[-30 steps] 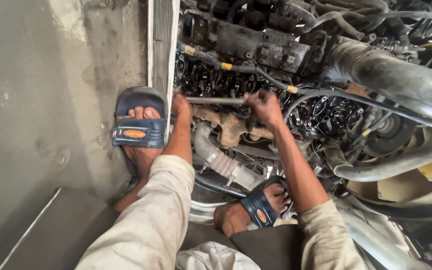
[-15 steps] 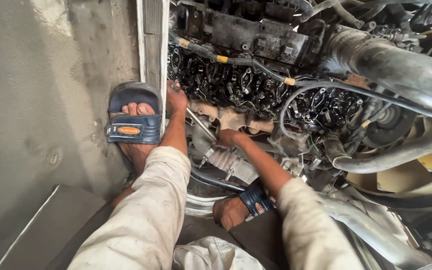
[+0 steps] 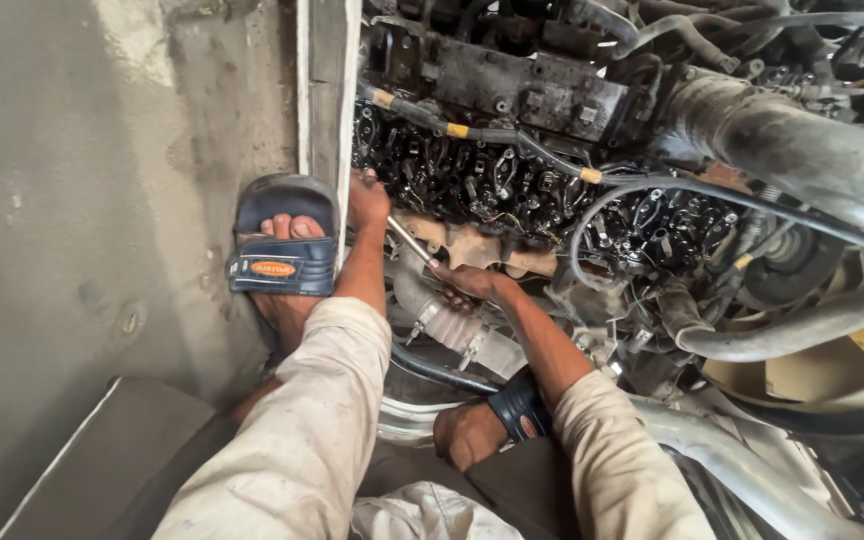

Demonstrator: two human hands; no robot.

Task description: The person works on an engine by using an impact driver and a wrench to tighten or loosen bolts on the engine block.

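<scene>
Since the earlier frame the right hand [image 3: 472,283] has dropped lower along the long metal wrench [image 3: 414,243], away from the oily open engine top [image 3: 512,190]. It clenches the wrench's lower end, just below that engine top. The left hand [image 3: 368,200] grips the wrench's upper end at the engine top's left edge, beside the blue sandal [image 3: 282,250].

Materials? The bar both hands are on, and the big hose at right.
Bar: looks like steel, a grey, slim, straight rod with a dull sheen; the left hand grips its upper end, the right hand its lower. Big hose: probably rubber, matte black under dust, thick and gently curved. Neither is certain by look alone.
</scene>
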